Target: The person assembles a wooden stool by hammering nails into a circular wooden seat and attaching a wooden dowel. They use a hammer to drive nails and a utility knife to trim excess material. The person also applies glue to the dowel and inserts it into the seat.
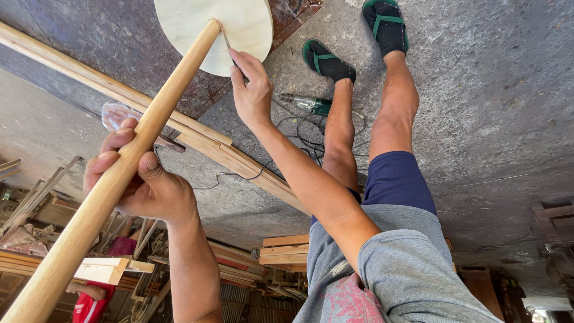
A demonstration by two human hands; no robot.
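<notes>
Fingers of my left hand wrap tight around the wooden pole at left of frame, steadying it against the round board at top, while my right hand pinches a pencil there.

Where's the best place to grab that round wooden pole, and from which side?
Grip the wooden pole mid-shaft, where the left hand already wraps it, coming from the side. It is a long, smooth cylinder, and its far end butts the pale wooden disc.
</notes>
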